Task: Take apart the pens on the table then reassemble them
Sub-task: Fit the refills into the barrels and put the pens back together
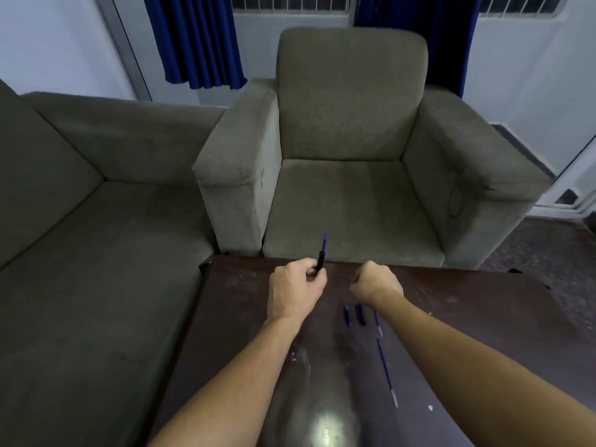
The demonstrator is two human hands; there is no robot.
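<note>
Left hand [295, 287] held a pen [321, 256] above the far edge of the worktop [483, 304], fingers wrapped round the dark barrel, grip closed on it. The blue refill stuck out of the top, pointing up and slightly away. Right hand [375, 280] hung just beside it, curled into a loose fist; whether anything small sat inside could not be told from this angle.

On the worktop near the right wrist lay loose parts: a short blue piece [347, 315], a dark piece [361, 314] just beside it, a thin refill [378, 323], and a longer blue refill [387, 371] nearer the person. An armchair [351, 150] stood beyond the worktop.

Judgement: pens were mostly apart, and the held one looked mid-assembly or mid-stripping. To do it well, keep the barrel steady and upright in the left hand, let the right pinch the refill near its exposed end, and move it straight along the barrel's axis without bending. Keep the loose parts grouped so each barrel gets its own pieces.
</note>
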